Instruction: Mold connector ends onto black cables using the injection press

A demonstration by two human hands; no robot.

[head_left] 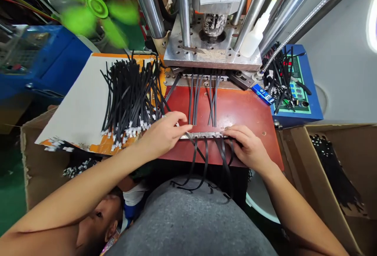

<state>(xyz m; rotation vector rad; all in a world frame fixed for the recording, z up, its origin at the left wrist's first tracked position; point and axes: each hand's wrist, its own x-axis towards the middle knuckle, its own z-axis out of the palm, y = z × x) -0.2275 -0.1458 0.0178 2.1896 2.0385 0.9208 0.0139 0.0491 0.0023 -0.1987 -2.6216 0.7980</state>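
A narrow metal strip (203, 134) lies across the front of the reddish-brown board, with several black cables (206, 154) hanging from it toward my lap. At its left end, the thumb and fingers of my left hand (166, 134) are pinched together on a black cable that slants over the strip. My right hand (249, 146) has its fingers curled on the strip's right end, the thumb tucked low beside the hanging cables. Beyond the strip, more black cables (194, 99) stick out toward me from under the press plate (212, 57). The exact grip of both fingertips is partly hidden.
A heap of black cables with white connectors (129, 103) covers the left side. A green fan (97, 6) spins behind it. Metal press columns (184, 8) rise ahead. Right are a control box (303, 91) and a carton (332, 177). A child (101, 216) is below my left arm.
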